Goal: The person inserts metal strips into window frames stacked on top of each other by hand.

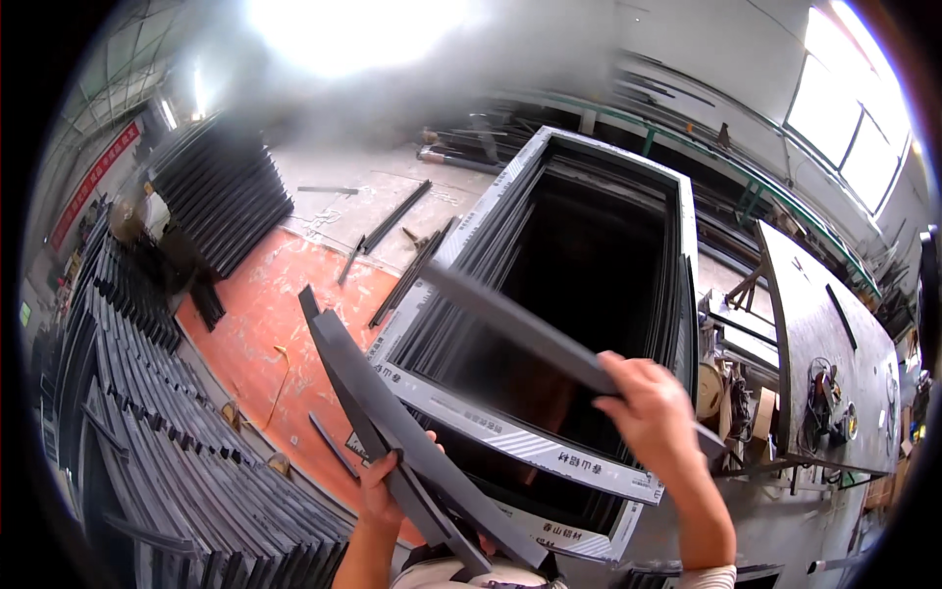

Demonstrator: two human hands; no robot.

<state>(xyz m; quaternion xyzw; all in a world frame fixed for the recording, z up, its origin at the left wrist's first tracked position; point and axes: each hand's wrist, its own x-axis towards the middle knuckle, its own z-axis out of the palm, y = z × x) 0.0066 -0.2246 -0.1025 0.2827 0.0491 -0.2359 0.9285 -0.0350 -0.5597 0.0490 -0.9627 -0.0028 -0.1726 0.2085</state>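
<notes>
My left hand [381, 488] is closed around a few long dark grey metal profiles [397, 427], which lean up and away from my body at the lower middle. In my right hand [648, 404], fingers and thumb grip a single grey metal bar [525, 332]. This bar slants across a stack of dark rectangular frames [481, 410] and hangs above its opening. Printed light protective film covers the frames' top faces. The bar's lower end passes behind my right hand and shows again beyond it.
Rows of dark profiles [196, 442] stand along the left, and a stacked pile of bars [221, 191] rises behind them. Loose strips [397, 216] lie on the floor near a red-orange mat [240, 344]. At right is a workbench [819, 324] with a corded tool [834, 412].
</notes>
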